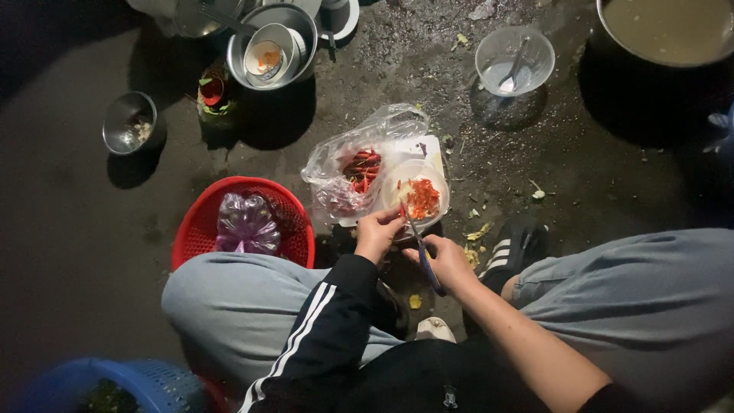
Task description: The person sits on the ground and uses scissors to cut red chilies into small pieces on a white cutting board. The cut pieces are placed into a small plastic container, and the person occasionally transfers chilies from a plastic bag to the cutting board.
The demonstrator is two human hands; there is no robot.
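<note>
Chilli bowl on white board on wet ground, beside plastic bag of red chillies. Left hand pinched on chilli at bowl rim. Right hand closed around scissors.

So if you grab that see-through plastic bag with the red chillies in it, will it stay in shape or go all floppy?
Probably floppy: the plastic bag is thin and crumpled, with its open top already sagging. It likely feels light, since only a small heap of red chillies sits inside. Lifted by one edge, it might tip and spill them, because the mouth looks untied.
</note>
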